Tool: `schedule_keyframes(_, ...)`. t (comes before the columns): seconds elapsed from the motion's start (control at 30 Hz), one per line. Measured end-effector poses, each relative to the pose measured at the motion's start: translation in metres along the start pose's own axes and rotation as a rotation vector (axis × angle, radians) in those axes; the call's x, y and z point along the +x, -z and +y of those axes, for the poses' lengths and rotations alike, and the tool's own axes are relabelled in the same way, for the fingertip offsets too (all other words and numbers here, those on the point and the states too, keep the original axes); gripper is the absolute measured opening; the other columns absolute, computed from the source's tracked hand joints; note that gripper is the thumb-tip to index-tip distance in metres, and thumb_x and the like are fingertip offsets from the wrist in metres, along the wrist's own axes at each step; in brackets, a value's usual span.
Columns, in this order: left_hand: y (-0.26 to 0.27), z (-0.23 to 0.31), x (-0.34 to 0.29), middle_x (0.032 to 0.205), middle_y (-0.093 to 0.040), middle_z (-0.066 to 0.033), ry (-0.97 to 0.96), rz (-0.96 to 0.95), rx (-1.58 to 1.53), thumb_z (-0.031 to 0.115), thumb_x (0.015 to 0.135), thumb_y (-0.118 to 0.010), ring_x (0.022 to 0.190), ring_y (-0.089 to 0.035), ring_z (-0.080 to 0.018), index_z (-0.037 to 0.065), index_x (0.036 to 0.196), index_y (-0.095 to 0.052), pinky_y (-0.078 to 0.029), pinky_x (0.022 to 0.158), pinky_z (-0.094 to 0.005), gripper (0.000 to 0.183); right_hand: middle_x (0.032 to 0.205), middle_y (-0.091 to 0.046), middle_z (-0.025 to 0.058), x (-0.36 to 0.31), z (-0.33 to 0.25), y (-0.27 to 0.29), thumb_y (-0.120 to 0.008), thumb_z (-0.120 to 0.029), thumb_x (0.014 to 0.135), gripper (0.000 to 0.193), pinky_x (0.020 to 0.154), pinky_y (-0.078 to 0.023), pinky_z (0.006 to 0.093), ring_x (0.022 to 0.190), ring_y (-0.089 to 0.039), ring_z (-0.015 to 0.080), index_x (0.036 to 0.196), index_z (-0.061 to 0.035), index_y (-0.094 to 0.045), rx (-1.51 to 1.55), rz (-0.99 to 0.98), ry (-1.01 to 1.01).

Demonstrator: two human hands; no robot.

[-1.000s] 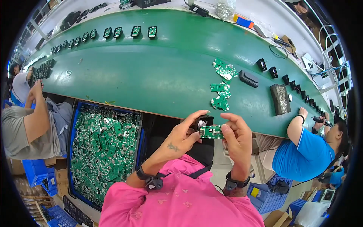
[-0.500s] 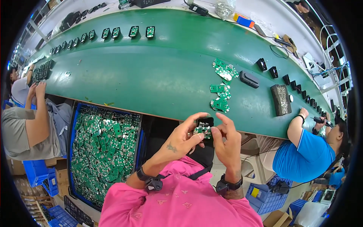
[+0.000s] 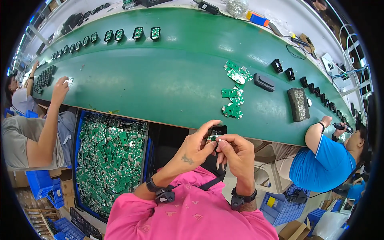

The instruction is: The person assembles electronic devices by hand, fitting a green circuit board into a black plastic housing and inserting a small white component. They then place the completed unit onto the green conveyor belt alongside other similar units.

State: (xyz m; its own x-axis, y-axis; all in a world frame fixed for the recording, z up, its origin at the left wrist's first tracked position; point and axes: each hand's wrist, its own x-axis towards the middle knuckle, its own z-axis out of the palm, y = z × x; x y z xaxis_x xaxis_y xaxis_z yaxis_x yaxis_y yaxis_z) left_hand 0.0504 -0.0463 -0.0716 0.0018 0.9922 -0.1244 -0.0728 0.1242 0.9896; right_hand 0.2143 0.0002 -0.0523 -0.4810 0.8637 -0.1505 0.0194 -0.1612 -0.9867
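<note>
Held at the near edge of the bench, a small black plastic case (image 3: 220, 129) sits in my left hand (image 3: 192, 149), its fingers wrapped round it. A green circuit board (image 3: 212, 138) lies at the mouth of the case, partly covered by my fingers. My right hand (image 3: 239, 155) is closed, thumb and forefinger pinching at the board's right edge. How deep the board sits in the case is hidden. Beyond my hands, loose green circuit boards (image 3: 232, 110) lie in small piles on the green bench (image 3: 160, 84).
Left of me stands a blue-edged bin heaped with circuit boards (image 3: 110, 160). Filled cases (image 3: 155, 33) line the far left, black cases (image 3: 277, 66) the right. A dark oblong case (image 3: 264, 83) and a rough block (image 3: 298, 105) lie right. Co-workers sit on both sides.
My right hand's raised fingers have come down and closed at the board, which has tilted. The left co-worker's hand has reached out across the bench.
</note>
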Motion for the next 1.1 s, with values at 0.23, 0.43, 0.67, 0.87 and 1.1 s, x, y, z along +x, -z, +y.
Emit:
schedule_keyframes(0.23, -0.011, -0.001, -0.003, 0.088, -0.063, -0.0108, -0.070, 0.147, -0.006, 0.003, 0.094, -0.055, 0.071, -0.058, -0.0127, 0.006, 0.143, -0.042, -0.050, 0.067, -0.0296, 0.051, 0.077, -0.064, 0.0054, -0.003, 0.012, -0.005, -0.061, -0.006, 0.097, 0.008, 0.050, -0.045, 0.0233, 0.058, -0.060, 0.0090, 0.095, 0.0015, -0.062, -0.301, 0.117, 0.272)
schedule_keyframes(0.43, -0.015, 0.000, -0.006, 0.111, -0.061, -0.0209, -0.303, 0.322, 0.154, 0.002, 0.091, -0.056, 0.091, -0.062, -0.0289, 0.003, 0.142, -0.044, -0.050, 0.083, -0.0358, 0.053, 0.080, -0.061, 0.0131, -0.001, -0.010, -0.011, -0.061, -0.002, 0.092, 0.002, 0.057, -0.045, 0.0367, 0.065, -0.061, 0.0287, 0.093, -0.0006, -0.059, -0.786, 0.176, 0.543)
schedule_keyframes(0.67, -0.011, 0.010, -0.009, 0.117, -0.060, -0.0222, -0.343, 0.312, 0.240, 0.000, 0.091, -0.055, 0.092, -0.061, -0.0355, 0.002, 0.140, -0.045, -0.050, 0.085, -0.0385, 0.051, 0.080, -0.059, 0.0131, 0.002, -0.020, -0.007, -0.063, -0.001, 0.089, 0.008, 0.056, -0.047, 0.0419, 0.065, -0.061, 0.0340, 0.096, -0.0029, -0.059, -0.818, 0.042, 0.543)
schedule_keyframes(0.87, -0.005, 0.014, -0.007, 0.113, -0.059, -0.0234, -0.484, 0.275, 0.390, -0.002, 0.091, -0.055, 0.093, -0.060, -0.0413, 0.004, 0.142, -0.043, -0.051, 0.083, -0.0411, 0.053, 0.078, -0.059, 0.0134, 0.003, -0.022, -0.008, -0.062, -0.001, 0.090, 0.004, 0.056, -0.044, 0.0402, 0.065, -0.059, 0.0336, 0.093, -0.0018, -0.059, -0.796, 0.026, 0.526)
schedule_keyframes(1.1, -0.006, 0.011, -0.006, 0.110, -0.060, -0.0215, -0.527, 0.298, 0.555, -0.003, 0.087, -0.058, 0.087, -0.062, -0.0419, 0.007, 0.144, -0.042, -0.054, 0.074, -0.0441, 0.060, 0.078, -0.060, 0.0141, 0.005, -0.024, -0.006, -0.062, 0.000, 0.089, 0.004, 0.058, -0.045, 0.0410, 0.067, -0.060, 0.0346, 0.092, -0.0010, -0.059, -0.834, -0.014, 0.528)
